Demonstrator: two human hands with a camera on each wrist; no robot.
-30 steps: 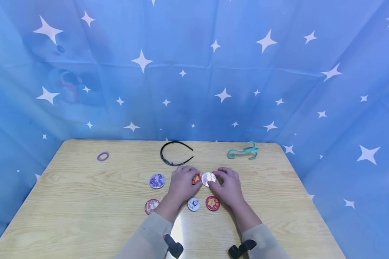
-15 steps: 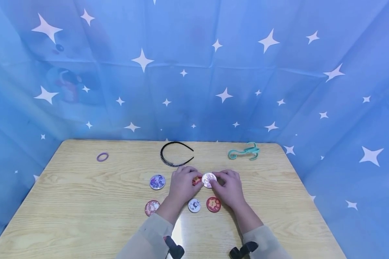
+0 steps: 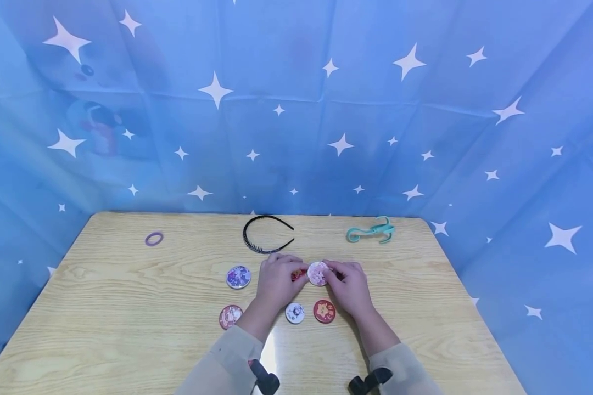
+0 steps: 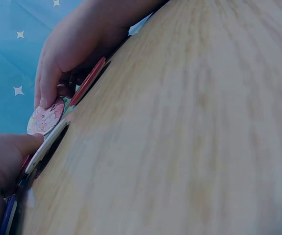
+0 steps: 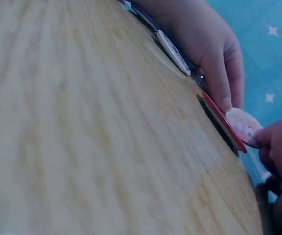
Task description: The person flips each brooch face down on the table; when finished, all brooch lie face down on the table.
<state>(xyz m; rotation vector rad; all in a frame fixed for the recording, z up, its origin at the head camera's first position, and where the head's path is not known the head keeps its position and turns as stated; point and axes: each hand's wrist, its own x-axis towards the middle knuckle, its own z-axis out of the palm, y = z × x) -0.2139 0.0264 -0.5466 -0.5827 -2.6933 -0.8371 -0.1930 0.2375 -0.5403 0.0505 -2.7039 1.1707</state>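
In the head view my left hand [image 3: 277,282] curls its thumb and forefinger around a red button badge [image 3: 298,274], mostly covered by the fingers. My right hand [image 3: 348,285] pinches the right edge of a pink-and-white button badge [image 3: 317,274], right beside the left thumb. The left wrist view shows that pink badge [image 4: 46,117] tilted up, the left thumb tip near its lower edge. Nearer me lie a small white badge [image 3: 295,312] and a red badge with a yellow star [image 3: 324,311]. A purple badge [image 3: 239,277] and a reddish badge [image 3: 230,316], partly behind the left forearm, lie left.
Along the back of the wooden table [image 3: 128,307] lie a purple hair ring [image 3: 154,238], a black toothed headband [image 3: 257,247] and a teal claw-like hair clip [image 3: 373,230]. A blue star-patterned curtain [image 3: 286,137] hangs behind the table.
The pink-and-white badge has tilted in the right hand; its glare has faded and its pink picture shows. Less of the red badge shows in the left hand. Both hands stay nearly in place.
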